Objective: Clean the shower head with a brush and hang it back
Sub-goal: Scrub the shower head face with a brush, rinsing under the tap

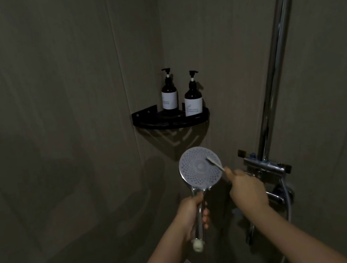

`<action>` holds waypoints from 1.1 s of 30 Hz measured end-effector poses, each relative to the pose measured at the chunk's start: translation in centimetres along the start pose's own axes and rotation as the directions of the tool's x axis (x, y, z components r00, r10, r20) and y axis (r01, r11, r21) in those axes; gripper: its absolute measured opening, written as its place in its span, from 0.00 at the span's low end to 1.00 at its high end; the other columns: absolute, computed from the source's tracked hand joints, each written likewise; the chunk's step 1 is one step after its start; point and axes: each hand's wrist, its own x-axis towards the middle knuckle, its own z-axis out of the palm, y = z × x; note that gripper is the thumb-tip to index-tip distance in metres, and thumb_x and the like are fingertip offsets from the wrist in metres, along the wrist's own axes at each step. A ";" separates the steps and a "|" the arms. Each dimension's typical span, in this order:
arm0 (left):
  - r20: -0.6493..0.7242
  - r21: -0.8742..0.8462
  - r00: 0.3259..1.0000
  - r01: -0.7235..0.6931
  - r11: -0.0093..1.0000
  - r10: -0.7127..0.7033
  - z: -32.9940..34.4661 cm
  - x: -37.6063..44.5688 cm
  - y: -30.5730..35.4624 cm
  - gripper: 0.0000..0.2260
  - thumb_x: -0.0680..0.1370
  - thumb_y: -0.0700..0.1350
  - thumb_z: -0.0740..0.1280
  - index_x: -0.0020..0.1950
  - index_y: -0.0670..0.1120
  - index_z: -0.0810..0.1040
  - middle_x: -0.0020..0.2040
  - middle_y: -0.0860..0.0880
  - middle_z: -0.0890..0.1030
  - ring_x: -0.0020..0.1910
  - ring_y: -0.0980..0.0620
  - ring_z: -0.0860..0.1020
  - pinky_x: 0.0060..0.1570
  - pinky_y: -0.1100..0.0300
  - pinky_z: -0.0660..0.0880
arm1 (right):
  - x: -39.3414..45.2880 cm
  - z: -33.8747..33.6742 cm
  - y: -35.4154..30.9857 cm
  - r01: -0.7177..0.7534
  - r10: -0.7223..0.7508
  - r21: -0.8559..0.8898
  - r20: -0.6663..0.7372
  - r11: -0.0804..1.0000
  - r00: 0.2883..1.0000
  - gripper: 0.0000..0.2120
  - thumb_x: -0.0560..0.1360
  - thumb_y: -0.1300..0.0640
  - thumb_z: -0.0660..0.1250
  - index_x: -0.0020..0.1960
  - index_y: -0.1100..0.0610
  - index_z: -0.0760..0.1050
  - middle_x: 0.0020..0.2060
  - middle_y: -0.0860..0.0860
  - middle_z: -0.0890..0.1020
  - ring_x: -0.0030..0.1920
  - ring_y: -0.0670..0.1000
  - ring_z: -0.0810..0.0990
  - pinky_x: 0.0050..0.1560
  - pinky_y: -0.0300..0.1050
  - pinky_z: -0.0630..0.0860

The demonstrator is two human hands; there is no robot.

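Note:
The round chrome shower head point(197, 170) faces me, its pale nozzle plate turned up. My left hand point(192, 214) is wrapped around its chrome handle, below the head. My right hand point(245, 188) is closed on a small brush point(215, 163), whose bristle end rests on the upper right part of the nozzle plate. The brush handle is mostly hidden in my fist. The scene is dim.
A chrome riser pole point(278, 53) runs up at the right, above the mixer valve point(264, 167) and hose point(289, 204). A black corner shelf point(173, 120) holds two dark pump bottles point(169, 95) point(194, 100). Grey tiled walls surround me.

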 end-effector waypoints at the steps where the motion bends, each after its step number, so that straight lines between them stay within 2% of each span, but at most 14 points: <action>1: -0.012 -0.022 1.000 0.005 1.000 -0.005 -0.1 0.1 0.0 0.18 0.81 0.49 0.54 0.34 0.44 0.68 0.19 0.50 0.68 0.14 0.56 0.65 0.17 0.70 0.62 | -0.5 0.3 -0.3 0.021 -0.021 0.005 0.019 1.000 1.000 0.26 0.77 0.63 0.55 0.73 0.50 0.58 0.58 0.53 0.75 0.51 0.55 0.80 0.43 0.46 0.75; 4: -0.028 -0.039 1.000 0.009 0.999 -0.010 -0.2 0.3 0.1 0.18 0.81 0.49 0.54 0.34 0.44 0.68 0.18 0.51 0.68 0.14 0.56 0.65 0.17 0.71 0.61 | -1.7 1.1 -1.9 0.154 -0.153 -0.007 0.073 0.988 0.986 0.29 0.77 0.62 0.54 0.76 0.48 0.54 0.62 0.53 0.72 0.52 0.55 0.79 0.49 0.48 0.77; 7: -0.009 0.014 1.000 0.006 1.000 -0.005 0.3 0.3 -0.3 0.17 0.81 0.48 0.54 0.35 0.44 0.68 0.18 0.51 0.68 0.14 0.56 0.64 0.17 0.70 0.62 | -0.8 1.0 -2.5 0.231 -0.229 -0.039 0.054 0.972 0.972 0.27 0.78 0.60 0.54 0.75 0.49 0.54 0.63 0.53 0.72 0.52 0.55 0.79 0.51 0.49 0.77; 12: 0.024 0.071 0.999 -0.029 0.997 0.028 0.8 0.2 -0.4 0.15 0.81 0.46 0.54 0.36 0.44 0.68 0.20 0.50 0.68 0.15 0.55 0.64 0.18 0.71 0.63 | 1.9 -1.1 -1.9 0.192 -0.189 -0.149 0.032 0.970 0.981 0.25 0.79 0.58 0.54 0.75 0.50 0.53 0.63 0.55 0.72 0.54 0.57 0.79 0.49 0.50 0.77; 16: 0.029 0.068 0.999 -0.032 0.997 0.030 0.8 0.4 0.3 0.15 0.81 0.47 0.54 0.36 0.44 0.68 0.20 0.50 0.68 0.15 0.55 0.64 0.18 0.70 0.63 | 1.9 -1.4 -1.3 0.151 -0.151 -0.095 -0.001 0.984 0.988 0.25 0.79 0.59 0.54 0.75 0.50 0.56 0.63 0.54 0.73 0.54 0.57 0.79 0.50 0.49 0.76; 20: 0.008 -0.011 1.000 -0.022 1.000 0.022 -0.2 0.6 0.7 0.17 0.81 0.48 0.54 0.35 0.44 0.68 0.19 0.50 0.68 0.15 0.56 0.65 0.18 0.70 0.62 | 0.3 -0.4 -0.7 0.318 -0.308 -0.098 0.101 0.943 0.946 0.28 0.77 0.61 0.55 0.75 0.48 0.56 0.63 0.52 0.73 0.55 0.55 0.78 0.51 0.46 0.75; 25: 0.024 0.034 1.000 -0.008 0.999 0.007 0.3 1.0 -0.4 0.15 0.81 0.47 0.54 0.37 0.44 0.68 0.20 0.50 0.68 0.15 0.55 0.64 0.18 0.70 0.62 | 2.5 -0.3 -0.7 0.224 -0.221 -0.116 0.040 0.968 0.974 0.26 0.78 0.58 0.56 0.74 0.48 0.57 0.61 0.54 0.74 0.54 0.56 0.79 0.49 0.48 0.76; 29: 0.020 0.008 1.000 -0.011 1.000 0.011 0.4 1.3 -0.1 0.15 0.81 0.47 0.54 0.37 0.44 0.68 0.21 0.50 0.68 0.15 0.55 0.65 0.18 0.69 0.63 | 2.6 0.2 0.0 0.268 -0.259 -0.126 0.080 0.955 0.963 0.27 0.77 0.60 0.56 0.75 0.48 0.57 0.62 0.53 0.74 0.55 0.56 0.78 0.49 0.46 0.75; 31: 0.005 -0.013 1.000 -0.014 1.000 0.014 -0.1 1.4 0.0 0.16 0.81 0.48 0.54 0.36 0.44 0.68 0.20 0.50 0.68 0.15 0.56 0.65 0.18 0.70 0.63 | 2.0 1.4 1.1 0.272 -0.265 -0.047 0.111 0.961 0.958 0.27 0.76 0.62 0.56 0.74 0.48 0.60 0.60 0.52 0.76 0.55 0.55 0.78 0.51 0.44 0.74; 33: -0.010 -0.029 1.000 -0.009 1.000 0.009 -0.6 1.6 -0.4 0.16 0.81 0.48 0.54 0.36 0.44 0.68 0.20 0.50 0.67 0.15 0.56 0.65 0.17 0.70 0.63 | 1.6 3.1 1.9 0.184 -0.208 0.283 0.057 0.941 0.977 0.23 0.77 0.64 0.57 0.69 0.50 0.70 0.49 0.52 0.80 0.51 0.51 0.79 0.49 0.42 0.74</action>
